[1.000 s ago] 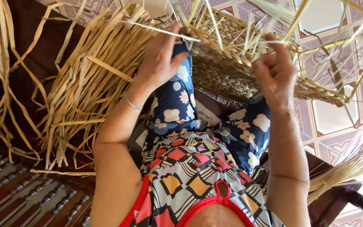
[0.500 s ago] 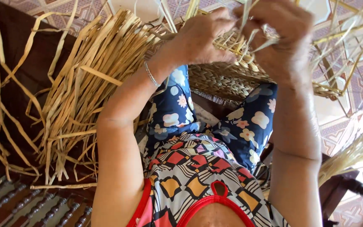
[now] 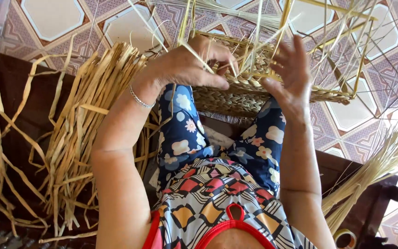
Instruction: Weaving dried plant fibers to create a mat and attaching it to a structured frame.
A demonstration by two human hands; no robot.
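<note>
Both hands [image 3: 240,69] on the woven straw basket [image 3: 254,92] — left pinching strands.

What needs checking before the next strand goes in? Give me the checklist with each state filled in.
1. Left hand gripping the basket rim: ok.
2. Right hand on the weave: not ok, fingers spread open, only near the upright strands.
3. Basket resting on the knees: ok.
4. Spare straw pile beside the left arm: ok.
5. Thin straw bundle by the right arm: ok.
6. Which strand comes next: cannot tell.
</note>
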